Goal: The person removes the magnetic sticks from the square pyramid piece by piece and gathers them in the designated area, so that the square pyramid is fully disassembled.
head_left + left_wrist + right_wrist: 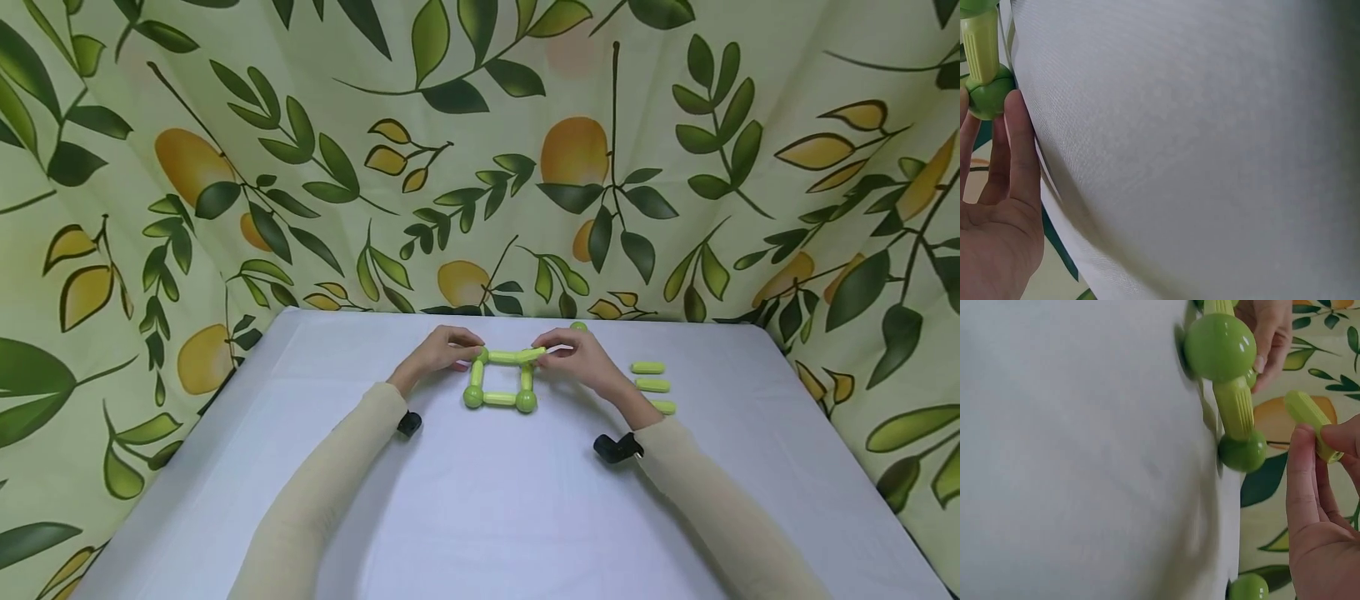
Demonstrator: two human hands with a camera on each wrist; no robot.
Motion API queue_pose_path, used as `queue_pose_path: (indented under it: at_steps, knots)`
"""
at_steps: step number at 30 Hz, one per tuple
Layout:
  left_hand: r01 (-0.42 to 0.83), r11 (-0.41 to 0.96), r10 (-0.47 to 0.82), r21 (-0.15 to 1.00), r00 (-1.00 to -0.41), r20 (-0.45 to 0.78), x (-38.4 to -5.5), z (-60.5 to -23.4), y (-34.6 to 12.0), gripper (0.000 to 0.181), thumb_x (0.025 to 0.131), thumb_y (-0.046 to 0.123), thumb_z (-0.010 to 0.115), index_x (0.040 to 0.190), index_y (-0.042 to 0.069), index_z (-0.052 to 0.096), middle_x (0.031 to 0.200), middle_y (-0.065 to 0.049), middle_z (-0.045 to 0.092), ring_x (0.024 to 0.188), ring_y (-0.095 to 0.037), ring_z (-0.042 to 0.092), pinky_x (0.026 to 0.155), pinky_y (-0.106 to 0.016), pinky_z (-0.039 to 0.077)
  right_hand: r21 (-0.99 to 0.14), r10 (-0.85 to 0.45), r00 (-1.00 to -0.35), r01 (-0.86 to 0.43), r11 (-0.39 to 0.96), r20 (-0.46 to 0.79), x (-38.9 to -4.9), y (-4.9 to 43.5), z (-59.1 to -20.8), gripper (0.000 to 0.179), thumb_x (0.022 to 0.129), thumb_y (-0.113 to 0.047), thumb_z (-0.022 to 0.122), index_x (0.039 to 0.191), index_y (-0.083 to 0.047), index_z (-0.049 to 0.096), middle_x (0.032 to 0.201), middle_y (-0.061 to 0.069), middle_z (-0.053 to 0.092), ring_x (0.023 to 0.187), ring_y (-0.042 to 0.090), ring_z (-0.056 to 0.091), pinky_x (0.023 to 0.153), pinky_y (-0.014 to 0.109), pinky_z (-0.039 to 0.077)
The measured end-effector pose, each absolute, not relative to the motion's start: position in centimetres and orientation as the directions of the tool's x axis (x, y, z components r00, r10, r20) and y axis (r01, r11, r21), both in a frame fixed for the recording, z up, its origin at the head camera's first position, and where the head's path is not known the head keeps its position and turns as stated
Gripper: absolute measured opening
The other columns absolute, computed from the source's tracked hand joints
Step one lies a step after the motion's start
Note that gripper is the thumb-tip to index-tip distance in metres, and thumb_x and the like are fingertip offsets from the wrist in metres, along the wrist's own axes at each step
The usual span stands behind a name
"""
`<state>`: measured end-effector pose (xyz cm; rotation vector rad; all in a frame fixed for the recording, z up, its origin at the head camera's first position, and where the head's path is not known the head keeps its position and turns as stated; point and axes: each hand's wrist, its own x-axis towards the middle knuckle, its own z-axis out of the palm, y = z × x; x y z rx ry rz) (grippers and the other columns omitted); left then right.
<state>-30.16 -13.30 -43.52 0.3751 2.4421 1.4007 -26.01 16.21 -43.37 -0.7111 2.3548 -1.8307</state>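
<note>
A square of light green ribbed rods (499, 399) and darker green balls lies on the table. My left hand (441, 350) grips the green ball (991, 94) at its far left corner, fingertips on both sides of it in the left wrist view. Between thumb and fingers, my right hand (577, 360) pinches a loose light green rod (1310, 422). That rod is tilted and overlaps the far right corner in the head view. In the right wrist view it is apart from the far right ball (1242, 452). Both near corners have balls, the right one (527, 402) shiny.
Several spare rods lie in a column to the right, one of them (652, 386) beside my right wrist. A single green ball (578, 326) sits behind my right hand at the table's back edge. A leaf-patterned cloth (480, 208) hangs behind the white table (480, 500).
</note>
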Motion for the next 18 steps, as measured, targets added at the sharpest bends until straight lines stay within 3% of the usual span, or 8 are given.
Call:
queue_pose_path:
  at_steps: [6,14,18]
  knots:
    - [0.079,0.485,0.367,0.871,-0.922,-0.121,-29.9,-43.4,-13.3,0.022,0.098,0.012,0.071,0.118,0.002,0.073,0.116,-0.011,0.068,0.104,-0.023,0.063,0.074,-0.032,0.059,-0.943,-0.35,-0.92,-0.259,0.211,0.174,-25.2,18.8,-42.9,0.024,0.088,-0.008,0.081,0.11,-0.003,0.074,0.118,0.013,0.064,0.1,0.028,0.067,0.086,0.031,0.056]
    - [0.086,0.486,0.372,0.869,-0.921,-0.117,-30.0,-43.4,-13.2,0.022,0.098,0.011,0.071,0.118,0.001,0.073,0.117,-0.013,0.068,0.104,-0.024,0.063,0.075,-0.033,0.059,-0.955,-0.308,-0.944,-0.189,0.228,0.114,-24.4,21.7,-42.6,0.031,0.088,-0.012,0.082,0.113,0.003,0.07,0.121,0.018,0.064,0.099,0.028,0.068,0.085,0.032,0.057]
    - [0.083,0.497,0.37,0.864,-0.921,-0.125,-30.0,-43.5,-13.2,0.023,0.098,0.012,0.071,0.118,0.002,0.072,0.118,-0.012,0.068,0.103,-0.023,0.064,0.075,-0.032,0.059,-0.935,-0.286,-0.953,-0.186,0.302,0.097,-24.0,23.1,-42.6,0.031,0.088,-0.014,0.083,0.112,0.0,0.07,0.121,0.015,0.064,0.099,0.029,0.067,0.084,0.03,0.057]
